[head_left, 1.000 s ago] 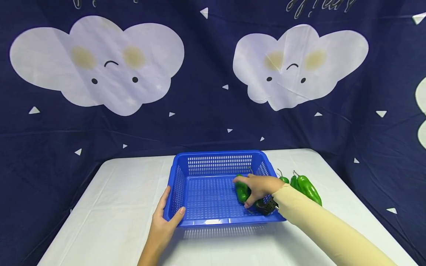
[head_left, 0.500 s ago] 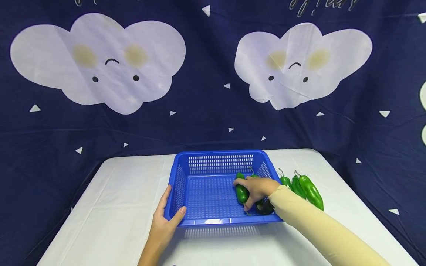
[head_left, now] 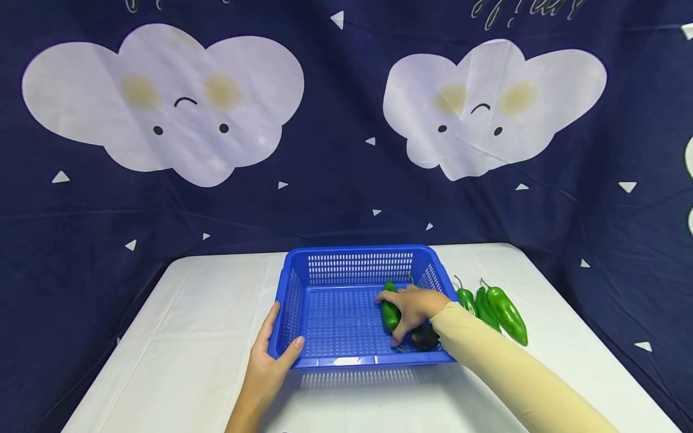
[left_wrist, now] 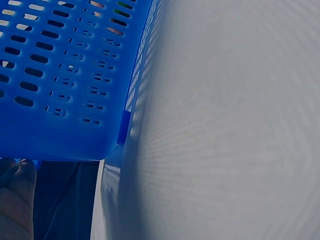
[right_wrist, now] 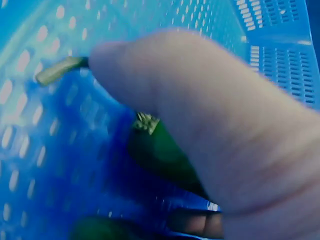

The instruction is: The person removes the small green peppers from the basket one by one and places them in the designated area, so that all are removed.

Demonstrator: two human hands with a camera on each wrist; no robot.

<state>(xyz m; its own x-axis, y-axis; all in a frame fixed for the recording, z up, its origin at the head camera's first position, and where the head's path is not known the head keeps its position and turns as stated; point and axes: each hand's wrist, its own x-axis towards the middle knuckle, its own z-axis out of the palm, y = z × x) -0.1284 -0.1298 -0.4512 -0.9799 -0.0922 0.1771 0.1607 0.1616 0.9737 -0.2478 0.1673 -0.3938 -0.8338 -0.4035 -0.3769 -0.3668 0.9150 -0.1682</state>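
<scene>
A blue plastic basket [head_left: 335, 361] with slotted walls sits on the white table. My left hand [head_left: 264, 367] grips its near left corner, thumb over the rim and fingers along the outer wall. Inside the basket's right half, my right hand [head_left: 415, 308] holds a green pepper [head_left: 390, 316], fingers at the far end and thumb near the stem end. In the right wrist view the thumb [right_wrist: 170, 75] crosses over the pepper's stem [right_wrist: 62, 70], and the pepper's body [right_wrist: 165, 152] is partly hidden. Another green pepper [right_wrist: 97, 229] shows blurred at that view's bottom edge.
To the right of the basket, several green peppers [head_left: 506, 316] lie side by side on the white table [head_left: 173, 337]. A dark blue curtain [head_left: 341, 150] with printed clouds hangs behind the table. Another pepper's stem shows in the basket beyond my right hand.
My right hand has shifted slightly left inside the basket, together with the pepper. My left hand keeps its place on the basket corner.
</scene>
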